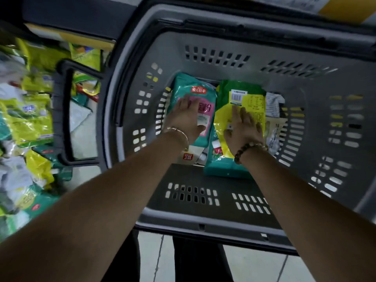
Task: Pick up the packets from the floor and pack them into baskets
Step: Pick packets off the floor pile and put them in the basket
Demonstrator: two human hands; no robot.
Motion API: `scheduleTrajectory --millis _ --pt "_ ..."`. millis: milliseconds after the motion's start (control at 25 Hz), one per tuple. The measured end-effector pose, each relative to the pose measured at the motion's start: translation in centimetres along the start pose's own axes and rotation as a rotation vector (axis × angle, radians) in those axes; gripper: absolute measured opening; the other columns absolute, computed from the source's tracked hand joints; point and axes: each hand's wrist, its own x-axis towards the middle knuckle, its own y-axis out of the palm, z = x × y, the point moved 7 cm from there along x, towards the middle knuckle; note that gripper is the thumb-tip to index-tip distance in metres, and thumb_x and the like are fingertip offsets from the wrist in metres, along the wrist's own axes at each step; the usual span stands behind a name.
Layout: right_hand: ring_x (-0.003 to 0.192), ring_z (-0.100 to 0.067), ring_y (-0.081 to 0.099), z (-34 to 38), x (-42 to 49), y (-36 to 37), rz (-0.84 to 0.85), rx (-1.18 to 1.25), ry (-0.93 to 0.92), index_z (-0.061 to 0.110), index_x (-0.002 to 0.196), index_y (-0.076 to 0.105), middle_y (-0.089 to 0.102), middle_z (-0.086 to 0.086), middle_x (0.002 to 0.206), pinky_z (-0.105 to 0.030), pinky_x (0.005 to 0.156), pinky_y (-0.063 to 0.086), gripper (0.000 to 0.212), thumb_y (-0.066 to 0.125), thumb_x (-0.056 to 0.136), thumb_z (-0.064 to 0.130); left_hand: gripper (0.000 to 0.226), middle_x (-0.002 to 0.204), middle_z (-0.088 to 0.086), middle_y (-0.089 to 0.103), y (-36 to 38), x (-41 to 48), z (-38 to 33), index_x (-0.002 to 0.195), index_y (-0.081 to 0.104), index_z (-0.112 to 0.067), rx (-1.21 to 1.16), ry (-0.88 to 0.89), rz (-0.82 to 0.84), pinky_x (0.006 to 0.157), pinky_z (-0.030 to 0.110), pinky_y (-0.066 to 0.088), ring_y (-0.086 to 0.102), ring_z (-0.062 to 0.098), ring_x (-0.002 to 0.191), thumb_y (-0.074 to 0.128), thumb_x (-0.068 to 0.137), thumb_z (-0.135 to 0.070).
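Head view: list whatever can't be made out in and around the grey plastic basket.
- Head view: the packets under the teal-and-pink packet and the yellow-and-green packet are hidden by these two and by the left hand and right hand.
- Head view: the pile of yellow and green packets on the floor is blurred; no count possible.
- Head view: the grey plastic basket is cut off by the right edge.

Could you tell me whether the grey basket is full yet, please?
Not full. The grey basket holds only a shallow layer of packets at the bottom; its slotted walls stand bare above.
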Motion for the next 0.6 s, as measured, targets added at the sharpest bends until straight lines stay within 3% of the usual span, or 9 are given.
scheduleTrajectory --millis 200,320,440,600 --pt "0.142 -0.025 0.02 5.1 -5.8 -5.3 -0.141 -0.003 -0.121 0.02 0.149 0.021 0.021 -0.004 0.156 -0.041 0.116 0.016 0.06 0.046 0.095 0.03 0.05 0.144 0.009 0.038 -6.7 -8.0 0.1 0.136 0.044 -0.015 -0.251 -0.001 -0.261 0.103 0.036 0.04 0.044 0.028 0.126 0.056 0.088 -0.02" --pt "0.131 -0.031 0.039 8.9 -9.5 -8.6 -0.293 0.007 -0.177 0.017 0.141 0.039 0.041 -0.009 0.145 -0.044 0.111 0.026 0.051 0.051 0.093 0.026 0.035 0.119 0.013 0.06 -11.8 -14.2 0.8 0.116 0.061 -0.009 -0.319 0.134 -0.527 0.076 0.034 0.054 0.064 0.033 0.096 0.055 0.082 -0.016" --pt "0.117 -0.039 0.051 15.2 -13.3 -11.1 -0.434 0.085 -0.299 0.01 0.133 0.051 0.054 -0.016 0.132 -0.047 0.098 0.041 0.044 0.057 0.09 0.019 0.039 0.111 0.013 0.064 -15.5 -19.7 5.3 0.111 0.062 -0.008 -0.389 0.154 -0.616 0.07 0.031 0.053 0.065 0.032 0.089 0.045 0.08 -0.023" --pt "0.101 -0.038 0.06 26.7 -17.6 -11.2 -0.48 0.121 -0.457 0.009 0.124 0.058 0.062 -0.018 0.117 -0.041 0.084 0.048 0.038 0.058 0.088 0.016 0.041 0.111 0.009 0.063 -17.9 -25.1 15.7 0.112 0.062 -0.008 -0.491 -0.015 -0.635 0.072 0.029 0.05 0.064 0.03 0.092 0.043 0.08 -0.026"
